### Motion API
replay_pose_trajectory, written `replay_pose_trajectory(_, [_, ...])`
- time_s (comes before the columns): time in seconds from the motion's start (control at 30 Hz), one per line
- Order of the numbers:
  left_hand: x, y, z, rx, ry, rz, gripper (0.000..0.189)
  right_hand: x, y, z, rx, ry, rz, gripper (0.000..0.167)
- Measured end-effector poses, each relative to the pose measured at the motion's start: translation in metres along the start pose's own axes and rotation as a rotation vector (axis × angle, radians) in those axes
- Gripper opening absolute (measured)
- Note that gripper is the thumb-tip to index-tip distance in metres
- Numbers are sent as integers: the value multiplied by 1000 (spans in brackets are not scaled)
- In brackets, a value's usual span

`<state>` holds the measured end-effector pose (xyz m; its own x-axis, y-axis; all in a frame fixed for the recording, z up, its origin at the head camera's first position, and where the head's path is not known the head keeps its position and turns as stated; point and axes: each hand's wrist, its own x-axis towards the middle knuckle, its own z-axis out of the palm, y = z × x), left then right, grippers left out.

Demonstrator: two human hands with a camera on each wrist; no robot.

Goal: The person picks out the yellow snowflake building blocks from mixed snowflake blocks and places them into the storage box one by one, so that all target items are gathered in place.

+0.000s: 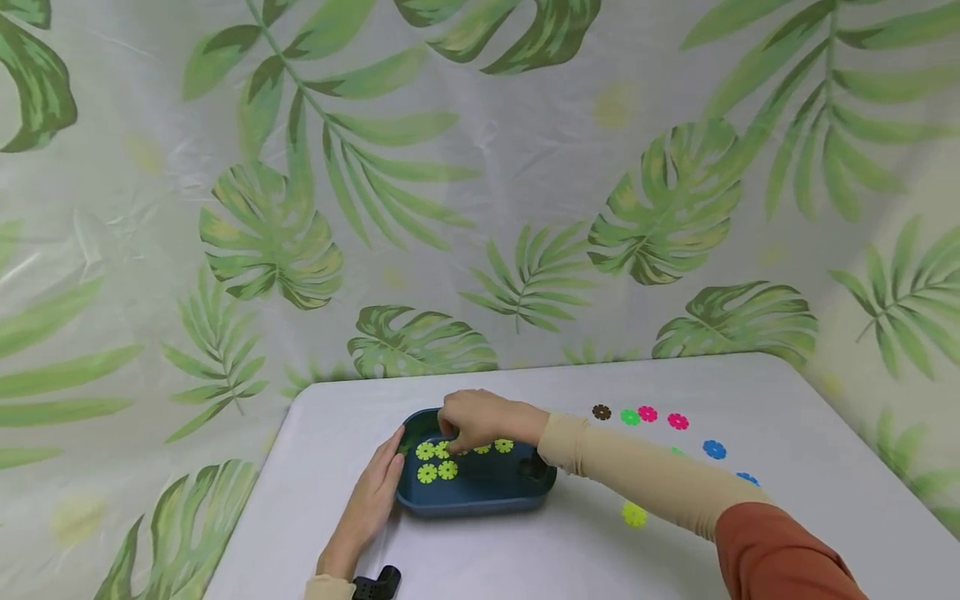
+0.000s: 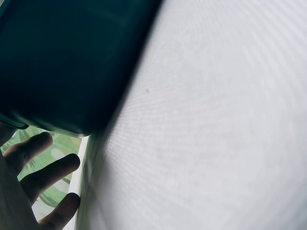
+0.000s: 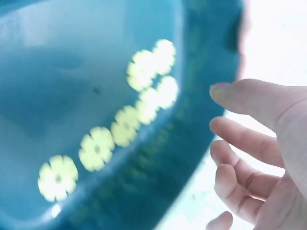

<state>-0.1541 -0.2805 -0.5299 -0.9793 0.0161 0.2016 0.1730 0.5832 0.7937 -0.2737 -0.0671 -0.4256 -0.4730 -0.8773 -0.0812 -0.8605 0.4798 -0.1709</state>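
Behind everything you face a large pale sheet (image 1: 517,175) printed with green leaves, creased and faintly shiny, filling the head view from nine o'clock over twelve to three. Your table (image 1: 570,558) spreads across six o'clock, white, round-cornered at its far side, its weave showing faintly in the left wrist view. Your right sleeve (image 1: 645,471), beige under rust-red, enters from about four.

The dark blue tray (image 1: 480,505) sits on the table at six o'clock; take it as your dial from here. Your left hand (image 1: 371,492) rests against its end at nine, its fingers (image 2: 53,175) fairly straight and spread, laid along it rather than wrapped round. Your right hand (image 1: 480,419) is over the tray's twelve o'clock side; its fingers (image 3: 247,140) are loosely bent, a small gap between thumb and forefinger, with nothing visible in them.

Seven yellow flowers (image 1: 447,470) lie inside the tray, mostly toward ten o'clock, with a row running to one. On the table, a brown flower (image 1: 602,412), green and pink ones lie between two and three, blue ones around three, and a single yellow one nearer four.
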Motion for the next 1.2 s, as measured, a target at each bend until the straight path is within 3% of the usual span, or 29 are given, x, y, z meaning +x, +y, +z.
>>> replay_pose_trajectory(0.2, [0,0,1,7,3,3,50,-44,21,-31,63,141,12,9])
replay_pose_trajectory(0.33, [-2,-1,2,10,-9,-10,51,-84,41,-34,140,218,80,7])
replay_pose_trajectory(0.6, [-4,0,0,26,-13,-12,51,-166,87,-6,171,349,239,4])
replay_pose_trajectory(0.83, [-4,0,0,26,-10,6,51,-230,105,22,230,410,319,4])
replay_pose_trajectory(1.03, [-4,5,2,17,-10,3,51,-269,107,40,281,405,400,6])
replay_pose_trajectory(1.2, [-3,5,3,34,-20,-2,51,-288,105,54,316,371,443,11])
